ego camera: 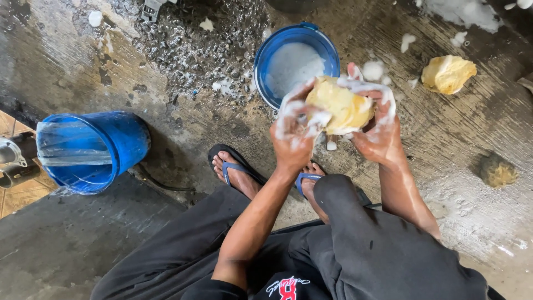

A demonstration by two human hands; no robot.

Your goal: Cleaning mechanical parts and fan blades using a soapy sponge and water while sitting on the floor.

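Over the wet concrete floor [183, 128], just in front of my knees, I have both hands wrapped round a yellow sponge [340, 106], and that sponge sits between my palms, above and just this side of the small blue bucket [295, 62] of white suds. My left hand [293, 133] has its fingers curled shut over the sponge's near-left edge, thick with foam; my right hand [380, 130] cups the far-right side, fingers closed against it too, lather running down to the wrist. I judge this to be the working-up step: the sponge is being squeezed and lathered, loaded with soap, and not yet put to any surface. What the next move calls for, as I read it, is a steady two-handed squeeze kept over or near the bucket so the drips fall back in, and a firm grip, since the foam makes everything slick. A second sponge [448, 73] lies on the floor well off to the right, and a darker, dirtier one [497, 170] lies nearer on that side. A big blue bucket [91, 151] lies tipped on its side to my left, water pooled inside. My feet in blue sandals [236, 166] rest just below the hands.
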